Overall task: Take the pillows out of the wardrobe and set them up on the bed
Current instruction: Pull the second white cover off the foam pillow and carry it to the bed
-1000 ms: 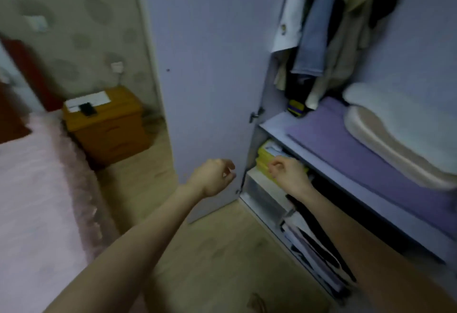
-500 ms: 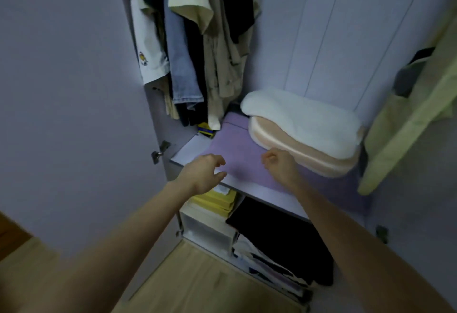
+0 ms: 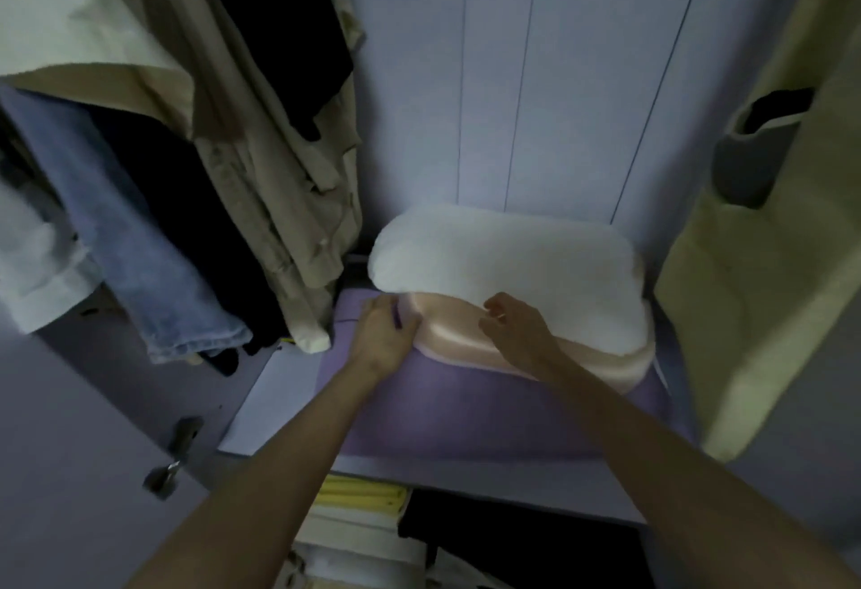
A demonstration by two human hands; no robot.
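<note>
Two pillows lie stacked on the wardrobe shelf [image 3: 279,402]. The white fluffy pillow [image 3: 508,267] rests on top of the peach satin pillow [image 3: 447,332], and both sit on a folded purple sheet [image 3: 466,407]. My left hand [image 3: 384,337] presses against the left end of the peach pillow, fingers curled at its edge. My right hand [image 3: 517,327] rests on the front of the peach pillow, right below the white one, fingers bent. Neither hand clearly grips a pillow.
Hanging clothes crowd the left: jeans [image 3: 153,271], beige trousers [image 3: 279,197], dark garments. A pale yellow-green garment [image 3: 764,262] hangs at the right. The open wardrobe door [image 3: 70,472] stands at the left. Below the shelf are yellow folded items [image 3: 358,497] and black fabric [image 3: 522,537].
My view swung from the bedside floor into the wardrobe and moved closer. Both hands rose from below the shelf and reached forward onto the peach pillow.
</note>
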